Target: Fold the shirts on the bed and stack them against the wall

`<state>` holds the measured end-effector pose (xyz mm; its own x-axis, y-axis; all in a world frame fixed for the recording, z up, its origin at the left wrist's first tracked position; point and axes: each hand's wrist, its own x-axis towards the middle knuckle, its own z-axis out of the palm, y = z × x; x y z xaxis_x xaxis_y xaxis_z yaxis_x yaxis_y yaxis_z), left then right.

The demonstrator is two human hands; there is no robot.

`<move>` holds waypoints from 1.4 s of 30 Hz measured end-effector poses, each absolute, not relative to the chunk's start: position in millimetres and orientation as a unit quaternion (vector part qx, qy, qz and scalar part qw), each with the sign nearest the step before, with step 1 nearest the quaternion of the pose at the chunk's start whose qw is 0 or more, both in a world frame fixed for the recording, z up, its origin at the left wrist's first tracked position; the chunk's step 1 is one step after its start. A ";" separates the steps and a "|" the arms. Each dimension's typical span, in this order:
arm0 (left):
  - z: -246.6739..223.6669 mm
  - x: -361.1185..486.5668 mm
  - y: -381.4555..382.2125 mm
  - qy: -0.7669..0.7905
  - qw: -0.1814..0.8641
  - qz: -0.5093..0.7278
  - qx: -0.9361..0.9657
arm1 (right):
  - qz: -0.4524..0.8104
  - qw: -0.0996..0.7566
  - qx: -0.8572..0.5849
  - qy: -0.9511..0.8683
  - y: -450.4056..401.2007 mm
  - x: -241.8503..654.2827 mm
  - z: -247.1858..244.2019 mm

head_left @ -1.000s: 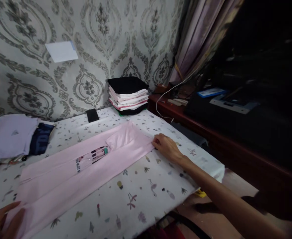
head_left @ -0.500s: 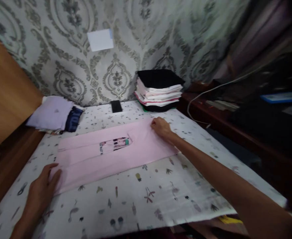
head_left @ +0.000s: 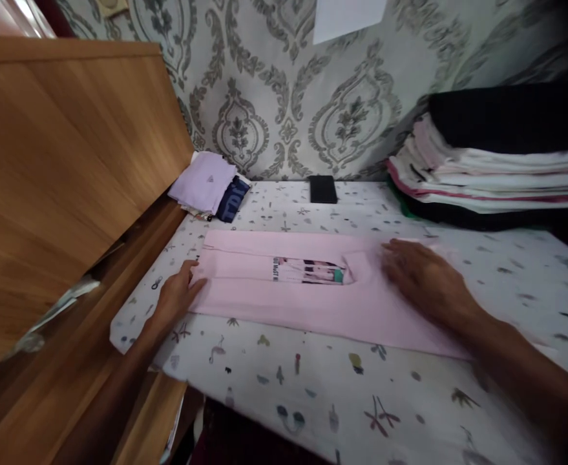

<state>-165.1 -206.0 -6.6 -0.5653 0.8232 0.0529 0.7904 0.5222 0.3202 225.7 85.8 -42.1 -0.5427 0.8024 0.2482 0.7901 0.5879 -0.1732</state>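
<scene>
Pink shirt (head_left: 264, 302), part-folded, flat on patterned cloth (head_left: 322, 381) btwn our hands.
Our L hand (head_left: 176, 294) has thumb & fingers apart at its left edge; our R hand (head_left: 422, 281) is over the right end, fingers blurred, can't tell. Beyond: lilac/navy clothes (head_left: 205, 183) by wood panel (head_left: 70, 155), flat black item (head_left: 323, 189), tall folded stack (head_left: 492, 174) far right.

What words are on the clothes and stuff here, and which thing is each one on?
"OU MUST N" on the pink shirt, cut off at both ends.
"TD" on the navy cloth; the rest is unclear.
Triangle badge on the lilac cloth: too small to read.
</scene>
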 end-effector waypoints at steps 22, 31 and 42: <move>-39.1 -133.9 -203.0 0.762 0.065 0.020 0.645 | -0.061 0.183 -0.262 -0.946 41.9 184.4 -77.2; -16.2 -197.0 -164.0 0.775 0.119 0.265 0.562 | -0.039 0.225 -0.250 -0.941 -3.9 147.2 -48.0; -13.7 -273.5 -64.5 0.885 0.120 0.207 0.400 | 0.065 0.077 -0.027 -0.995 -133.7 -35.5 -1.1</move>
<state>-273.5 -64.5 -13.7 -0.6511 0.7576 -0.0460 0.6587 0.5942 0.4616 -35.5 -133.7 -1.1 -0.9867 0.0637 0.1493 0.0437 0.9901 -0.1332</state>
